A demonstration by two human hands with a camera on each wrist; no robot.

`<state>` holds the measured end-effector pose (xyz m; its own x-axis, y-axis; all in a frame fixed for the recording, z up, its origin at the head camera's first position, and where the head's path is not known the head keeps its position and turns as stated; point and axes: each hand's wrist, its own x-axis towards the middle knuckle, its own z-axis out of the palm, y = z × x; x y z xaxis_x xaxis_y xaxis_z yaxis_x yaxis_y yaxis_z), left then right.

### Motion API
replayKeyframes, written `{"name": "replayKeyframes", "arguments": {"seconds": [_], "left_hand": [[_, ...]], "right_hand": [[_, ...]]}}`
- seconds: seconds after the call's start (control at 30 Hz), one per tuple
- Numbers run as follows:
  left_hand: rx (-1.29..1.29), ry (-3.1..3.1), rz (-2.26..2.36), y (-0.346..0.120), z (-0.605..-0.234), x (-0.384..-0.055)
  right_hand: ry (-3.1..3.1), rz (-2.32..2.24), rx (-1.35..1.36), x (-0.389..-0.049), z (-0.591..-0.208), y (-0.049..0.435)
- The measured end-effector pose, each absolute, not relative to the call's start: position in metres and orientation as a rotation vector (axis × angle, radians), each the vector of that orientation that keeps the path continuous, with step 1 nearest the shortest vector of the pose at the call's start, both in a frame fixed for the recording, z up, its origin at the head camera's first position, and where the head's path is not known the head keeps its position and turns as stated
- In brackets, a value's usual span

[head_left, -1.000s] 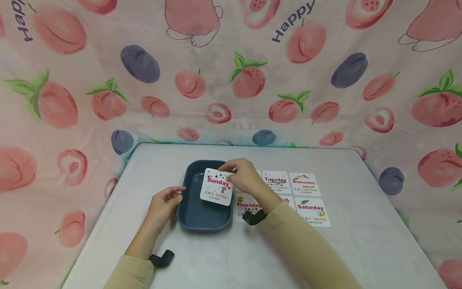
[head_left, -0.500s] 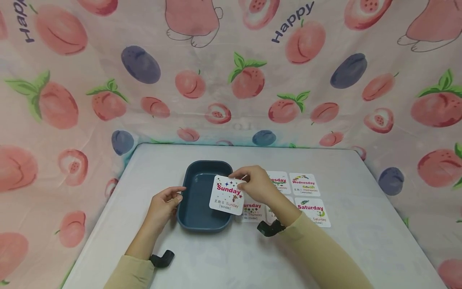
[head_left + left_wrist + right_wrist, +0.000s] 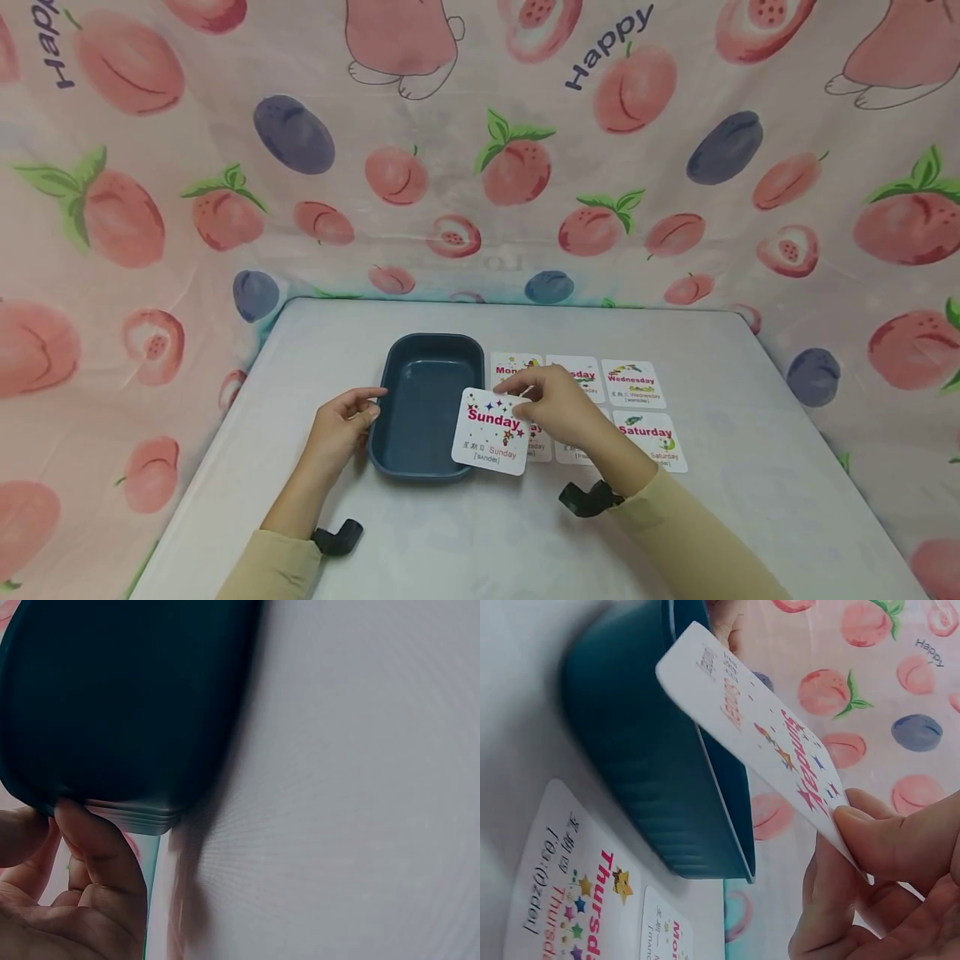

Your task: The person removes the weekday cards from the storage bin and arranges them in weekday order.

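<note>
My right hand (image 3: 562, 408) pinches the upper right corner of a white Sunday card (image 3: 491, 432) between thumb and fingers. The card is raised and tilted, overlapping the right rim of a dark blue tray (image 3: 427, 475). Seen from the right wrist, the Sunday card (image 3: 757, 735) stands off the table above the tray's edge. At the tray's left side my left hand (image 3: 339, 429) holds the rim; in the left wrist view its thumb and a finger (image 3: 97, 847) meet at the edge of the tray (image 3: 127, 697). Inside, the tray shows no cards.
Right of the tray lie two rows of weekday cards: Monday (image 3: 510, 363), Tuesday (image 3: 588, 367) and Wednesday (image 3: 633, 385) behind, Thursday (image 3: 570, 892), a partly covered card (image 3: 573, 452) and Saturday (image 3: 651, 442) in front. A fruit-patterned cloth (image 3: 465, 167) hangs behind the white table (image 3: 750, 517).
My right hand has carried the Sunday card from over the tray rightward and toward me, to the tray's right rim. Monday's card has come into sight. My left hand stays put.
</note>
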<state>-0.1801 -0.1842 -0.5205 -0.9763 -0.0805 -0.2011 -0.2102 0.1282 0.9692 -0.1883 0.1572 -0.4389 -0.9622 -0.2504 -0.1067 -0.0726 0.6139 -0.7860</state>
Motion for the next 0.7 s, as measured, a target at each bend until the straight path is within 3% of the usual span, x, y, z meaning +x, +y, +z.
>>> {"name": "replayKeyframes", "arguments": {"seconds": [0.7], "left_hand": [[-0.304,2.301,1.976,-0.183,-0.521,-0.179]], "right_hand": [[2.484,-1.311,-0.308,-0.157,-0.468,0.196]]}}
